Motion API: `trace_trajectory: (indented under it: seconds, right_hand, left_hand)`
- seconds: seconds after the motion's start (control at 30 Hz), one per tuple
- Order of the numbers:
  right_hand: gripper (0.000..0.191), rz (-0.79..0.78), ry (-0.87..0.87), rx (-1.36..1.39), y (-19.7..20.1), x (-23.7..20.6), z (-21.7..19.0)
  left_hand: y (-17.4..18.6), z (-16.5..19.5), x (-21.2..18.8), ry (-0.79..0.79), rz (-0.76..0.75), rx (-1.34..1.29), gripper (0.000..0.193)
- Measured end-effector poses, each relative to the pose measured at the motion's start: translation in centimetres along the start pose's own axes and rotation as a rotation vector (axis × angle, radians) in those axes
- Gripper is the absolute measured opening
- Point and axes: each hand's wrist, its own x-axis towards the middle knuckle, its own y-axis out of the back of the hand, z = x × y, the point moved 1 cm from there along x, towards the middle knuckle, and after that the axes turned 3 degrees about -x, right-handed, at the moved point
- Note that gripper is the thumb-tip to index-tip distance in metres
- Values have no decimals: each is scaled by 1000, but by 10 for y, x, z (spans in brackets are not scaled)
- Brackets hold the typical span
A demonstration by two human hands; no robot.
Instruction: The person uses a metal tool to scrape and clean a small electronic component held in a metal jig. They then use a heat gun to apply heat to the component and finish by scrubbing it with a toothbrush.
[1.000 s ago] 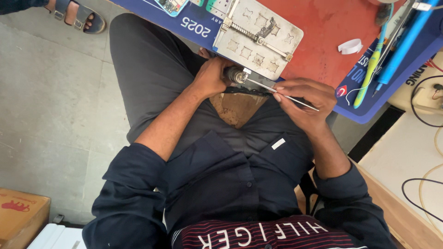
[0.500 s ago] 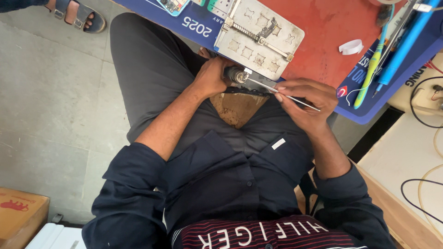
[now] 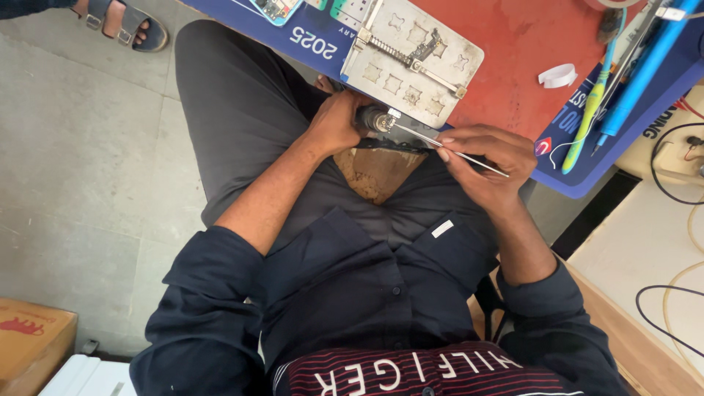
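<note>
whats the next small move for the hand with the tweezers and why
Probably a small nudge of the tweezers tip toward the small dark part pinched in the left hand. The right hand already aims them there, tip close to it, both hands held at the edge of the metal fixture plate.

Single head cam, steep top-down, close over lap & bench edge.
</note>
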Motion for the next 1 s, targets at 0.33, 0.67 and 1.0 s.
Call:
trace_trajectory:
  seconds: [0.33,0.67,1.0]
  right_hand:
    - [14,-3,-16,-17,1,1,-1]
    - [13,-6,-10,-34,2,2,-2]
    - [13,3,-7,-31,0,2,-1]
  left_hand:
    - [1,2,0,8,-7,3,56]
    - [0,0,1,29,-1,-29,55]
    - [-2,-6,0,52,2,-17,54]
